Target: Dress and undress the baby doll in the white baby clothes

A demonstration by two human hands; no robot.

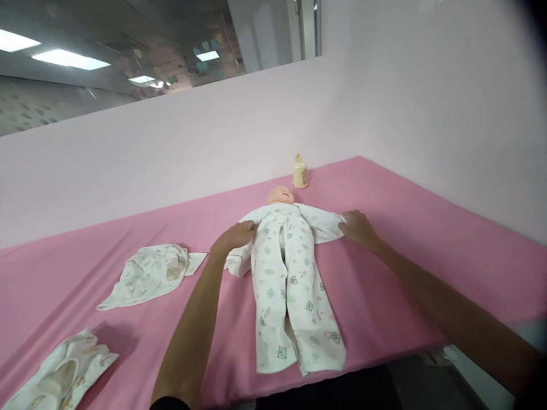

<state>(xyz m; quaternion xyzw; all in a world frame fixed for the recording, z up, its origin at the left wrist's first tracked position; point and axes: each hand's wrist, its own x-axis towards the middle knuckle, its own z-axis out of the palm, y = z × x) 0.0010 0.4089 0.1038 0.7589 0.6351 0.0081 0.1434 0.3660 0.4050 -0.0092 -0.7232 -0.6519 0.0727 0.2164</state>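
Observation:
A doll [280,195] lies on its back with only its head showing. Its body is covered by a white baby shirt [321,221] with the sleeves spread to both sides. Printed white baby pants [294,279] are laid flat over the front, waist toward the head and legs toward the table's near edge. My right hand [358,226] is closed on the end of the right-side sleeve. At the left side of the shirt, by the pants' upper edge, my left hand [239,234] pinches the shirt fabric; its fingertips are partly hidden.
A pump bottle [300,172] stands behind the doll near the wall. To the left lie a crumpled printed cloth piece [151,273] and another folded printed garment [64,373]. A pink sheet [410,239] covers the table, bordered by walls behind and right.

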